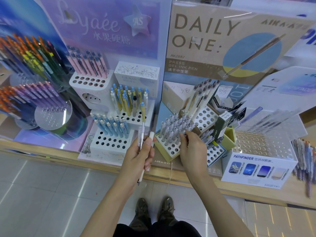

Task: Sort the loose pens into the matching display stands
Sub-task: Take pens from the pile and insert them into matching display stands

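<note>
Wooden shelf (42, 151) stands (109, 142) hold many pens, but sorting is not done: the left hand (140, 156) grips two loose pens (141, 134) near the middle, the right hand (193, 151) pinches a grey pen (185, 130) in the yellow stand (165, 157)

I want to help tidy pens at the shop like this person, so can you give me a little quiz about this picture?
1. True or false: the left hand holds only one pen.
2. Which pens does the right hand reach? A) orange pens B) grey pens C) pink pens
3. Fill in: the beige sign behind those pens reads DAILY ___.

Key:
1. False. It holds a clear pen and a white pen.
2. B
3. ONE
</note>
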Demonstrator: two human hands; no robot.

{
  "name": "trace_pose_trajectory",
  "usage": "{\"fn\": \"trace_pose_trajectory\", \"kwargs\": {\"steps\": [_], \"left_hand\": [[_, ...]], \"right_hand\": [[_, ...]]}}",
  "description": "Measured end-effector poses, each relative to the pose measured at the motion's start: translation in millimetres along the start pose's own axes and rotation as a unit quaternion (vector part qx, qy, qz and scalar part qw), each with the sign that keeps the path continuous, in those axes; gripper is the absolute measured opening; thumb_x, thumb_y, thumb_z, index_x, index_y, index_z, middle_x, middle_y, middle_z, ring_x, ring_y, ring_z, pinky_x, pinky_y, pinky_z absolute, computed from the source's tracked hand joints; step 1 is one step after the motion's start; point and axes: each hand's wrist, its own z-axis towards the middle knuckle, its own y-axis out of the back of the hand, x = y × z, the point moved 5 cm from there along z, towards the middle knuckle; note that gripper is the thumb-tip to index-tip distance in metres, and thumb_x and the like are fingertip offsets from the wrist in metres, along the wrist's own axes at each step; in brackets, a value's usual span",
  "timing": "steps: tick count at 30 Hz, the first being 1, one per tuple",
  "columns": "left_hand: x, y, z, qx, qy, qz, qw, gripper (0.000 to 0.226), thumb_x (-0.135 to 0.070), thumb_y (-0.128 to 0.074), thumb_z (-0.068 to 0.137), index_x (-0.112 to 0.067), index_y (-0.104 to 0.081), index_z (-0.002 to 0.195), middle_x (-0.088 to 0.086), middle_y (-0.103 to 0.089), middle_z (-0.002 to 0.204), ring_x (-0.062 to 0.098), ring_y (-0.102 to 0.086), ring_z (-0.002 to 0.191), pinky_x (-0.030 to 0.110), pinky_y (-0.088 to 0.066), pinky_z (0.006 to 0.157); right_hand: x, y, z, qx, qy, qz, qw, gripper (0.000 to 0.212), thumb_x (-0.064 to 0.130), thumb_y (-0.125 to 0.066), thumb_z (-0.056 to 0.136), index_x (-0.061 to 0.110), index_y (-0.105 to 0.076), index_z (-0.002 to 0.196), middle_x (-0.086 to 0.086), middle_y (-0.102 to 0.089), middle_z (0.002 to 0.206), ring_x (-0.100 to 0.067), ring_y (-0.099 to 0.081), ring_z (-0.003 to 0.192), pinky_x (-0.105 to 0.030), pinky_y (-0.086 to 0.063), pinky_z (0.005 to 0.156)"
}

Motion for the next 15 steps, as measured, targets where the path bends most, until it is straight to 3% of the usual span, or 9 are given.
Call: {"fn": "trace_pose_trajectory", "kwargs": {"steps": [8, 10, 13, 15], "left_hand": [[0.7, -5.3, 1.6, 0.032, 0.027, -0.013, 0.999, 0.02, -0.033, -0.043, 0.095, -0.013, -0.046, 0.09, -0.004, -0.043, 0.06, 0.006, -0.027, 0.043, 0.017, -0.024, 0.041], [2.9, -7.2, 1.6, 0.051, 0.063, -0.06, 0.995, 0.021, -0.035, -0.041, 0.096, -0.015, -0.041, 0.086, -0.002, -0.038, 0.059, 0.006, -0.024, 0.041, 0.016, -0.021, 0.039], [6.5, -11.1, 2.2, 0.078, 0.111, -0.153, 0.979, 0.019, -0.029, -0.035, 0.095, -0.016, -0.043, 0.085, -0.001, -0.037, 0.056, 0.007, -0.024, 0.04, 0.018, -0.018, 0.038], [9.9, -9.9, 3.4, 0.065, 0.104, -0.131, 0.984, 0.017, -0.02, -0.033, 0.097, -0.016, -0.047, 0.087, -0.001, -0.042, 0.058, 0.006, -0.028, 0.041, 0.017, -0.021, 0.039]], "right_hand": [[11.8, 24.7, -4.8, -0.012, -0.043, -0.006, 0.999, 0.018, 0.022, -0.058, 0.094, 0.006, -0.061, 0.102, -0.007, -0.066, 0.085, -0.023, -0.06, 0.066, -0.028, -0.037, 0.053], [20.1, 30.3, -3.4, 0.01, -0.04, 0.062, 0.997, 0.013, 0.019, -0.056, 0.094, 0.011, -0.061, 0.103, -0.001, -0.063, 0.081, -0.012, -0.055, 0.064, -0.028, -0.041, 0.057], [30.1, 35.3, 1.2, 0.067, -0.066, 0.204, 0.975, 0.009, 0.014, -0.056, 0.093, 0.015, -0.064, 0.095, 0.005, -0.062, 0.079, -0.004, -0.054, 0.072, -0.012, -0.04, 0.062], [33.9, 32.9, 2.0, 0.128, -0.095, 0.284, 0.946, 0.009, 0.017, -0.057, 0.093, 0.019, -0.065, 0.09, 0.01, -0.061, 0.077, -0.001, -0.054, 0.07, -0.011, -0.041, 0.065]]}}
